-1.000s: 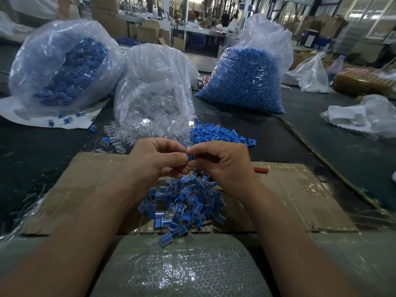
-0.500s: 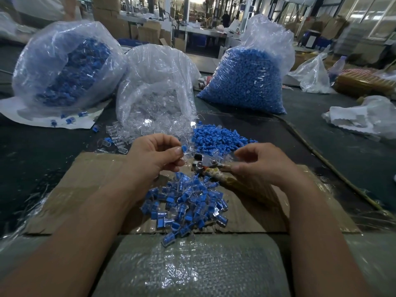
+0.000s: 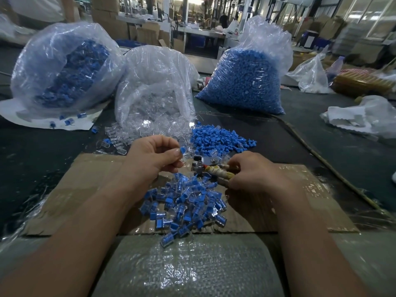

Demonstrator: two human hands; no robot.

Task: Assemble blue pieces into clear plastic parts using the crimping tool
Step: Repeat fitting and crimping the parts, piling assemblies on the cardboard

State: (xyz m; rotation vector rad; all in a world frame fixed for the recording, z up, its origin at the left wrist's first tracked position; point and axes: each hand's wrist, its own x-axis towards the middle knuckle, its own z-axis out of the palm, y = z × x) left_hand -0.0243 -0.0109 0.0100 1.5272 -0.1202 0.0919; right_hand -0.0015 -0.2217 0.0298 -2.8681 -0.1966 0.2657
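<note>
1. Left hand (image 3: 150,159): thumb and forefinger pinch a blue piece (image 3: 182,150) seated on a clear plastic part (image 3: 184,157), which is only faintly seen.
2. Right hand (image 3: 255,172): fingers curled round the wrapped handles of the crimping tool (image 3: 209,168), at 3 o'clock of the left hand, low over the cardboard (image 3: 85,189).
3. Step in hand, as judged: the loosely fitted pair awaits pressing.
4. Next move calls for setting the pair squarely between the tool's jaws, then squeezing.
5. Assembled pile (image 3: 186,202) at 6 o'clock of the hands; loose blue heap (image 3: 218,139) at 12 o'clock.
</note>
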